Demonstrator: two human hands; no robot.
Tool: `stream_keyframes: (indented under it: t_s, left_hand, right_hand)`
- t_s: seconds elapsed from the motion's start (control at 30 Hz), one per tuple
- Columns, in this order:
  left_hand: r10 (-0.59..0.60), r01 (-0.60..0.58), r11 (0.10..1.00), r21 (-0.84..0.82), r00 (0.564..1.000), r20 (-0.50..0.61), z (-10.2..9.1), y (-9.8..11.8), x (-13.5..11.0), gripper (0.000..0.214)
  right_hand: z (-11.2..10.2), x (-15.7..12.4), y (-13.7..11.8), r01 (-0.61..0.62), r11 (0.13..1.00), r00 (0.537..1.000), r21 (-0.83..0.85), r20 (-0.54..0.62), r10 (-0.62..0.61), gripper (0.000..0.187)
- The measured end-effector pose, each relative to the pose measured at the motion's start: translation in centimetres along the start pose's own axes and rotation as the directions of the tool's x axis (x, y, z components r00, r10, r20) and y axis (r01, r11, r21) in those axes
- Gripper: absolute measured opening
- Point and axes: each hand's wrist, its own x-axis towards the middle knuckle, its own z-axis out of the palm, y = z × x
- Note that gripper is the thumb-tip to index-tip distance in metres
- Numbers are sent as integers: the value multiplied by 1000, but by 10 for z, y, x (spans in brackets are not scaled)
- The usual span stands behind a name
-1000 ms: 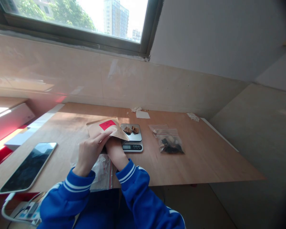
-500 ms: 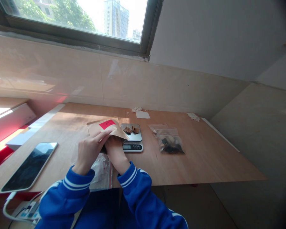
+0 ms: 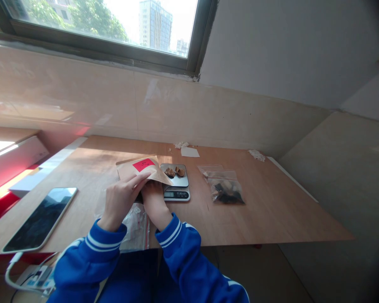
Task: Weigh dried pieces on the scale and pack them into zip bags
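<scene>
"The fingers of my left hand [image 3: 120, 201] pinch the near edge of a kraft paper pouch [image 3: 125, 170]. My right hand [image 3: 153, 201] goes in under its upper side, apparently inside; those fingers are hidden, so I can't tell whether they hold anything."

"What lies closest to you?"

"A clear zip bag [image 3: 135, 231], flat at the front of the worktop [image 3: 271, 214] between my forearms. Its contents, if any, are hard to make out."

"And how much is done?"

"Part of it, I'd judge. The pouch is just left of the digital scale [image 3: 178, 195], its corner overlapping it from where I look. Brown dried pieces [image 3: 169, 172] already rest on the metal platform [image 3: 178, 182]. The display is too small to read, so I can't say what they weigh."

"Off to your right?"

"A filled zip bag [image 3: 226, 187] with dark and pale pieces inside, lying apart from the scale; it looks set aside. Another bag [image 3: 205, 169] shows partly behind it, and farther back is a white card [image 3: 190, 152]."

"So what's left?"

"With one hand in the pouch, I'd judge its contents aren't fully dealt with."
</scene>
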Motion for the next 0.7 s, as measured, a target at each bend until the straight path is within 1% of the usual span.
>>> stream_keyframes:
  t_s: [0.1,0.23,0.47,0.63,0.7]
  left_hand:
    - [11,-11,1000,1,1000,-1,1,0,0,26]
    - [14,-14,1000,-12,1000,5,1,0,-2,25]
    - [-36,36,999,-9,999,-1,0,-2,1,25]
    - [-71,73,997,-15,996,59,-4,-4,4,25]
    - [-82,85,996,-26,993,83,-6,-4,5,25]
  right_hand:
    - [2,0,0,-20,1000,1000,-9,-23,20,38]
    - [-1,-3,0,0,1000,1000,-12,-2,0,36]
    - [-28,-20,3,105,994,994,35,-26,-104,42]
    - [-42,-37,13,174,973,982,154,-103,-159,41]
    - [-44,-42,18,226,954,970,198,-139,-201,38]
